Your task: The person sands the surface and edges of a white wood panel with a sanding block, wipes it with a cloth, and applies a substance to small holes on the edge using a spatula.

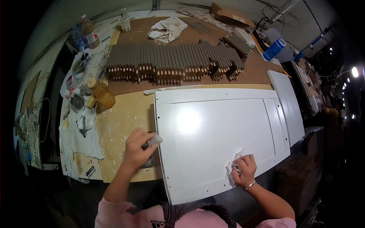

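A white framed panel point(220, 133), like a cabinet door, lies flat in front of me, with small dark holes along its edges. Beside its left edge, my left hand point(138, 148) is closed around a small scraper point(155, 140) with a grey blade and what looks like a dark handle. Under that hand a dark flat object point(148, 162) rests on the table, partly hidden. My right hand point(245, 170) grips a crumpled white cloth point(230, 167) on the panel's near right part; a small thing between those fingers is too unclear to name.
Behind the panel stands a long row of brown slats point(163, 59) with light pegs. Several bottles, among them an amber one point(104, 98), crowd the left side. A crumpled rag point(168, 29) lies farther back. To the right are another white board point(288, 106) and a blue bottle point(274, 49).
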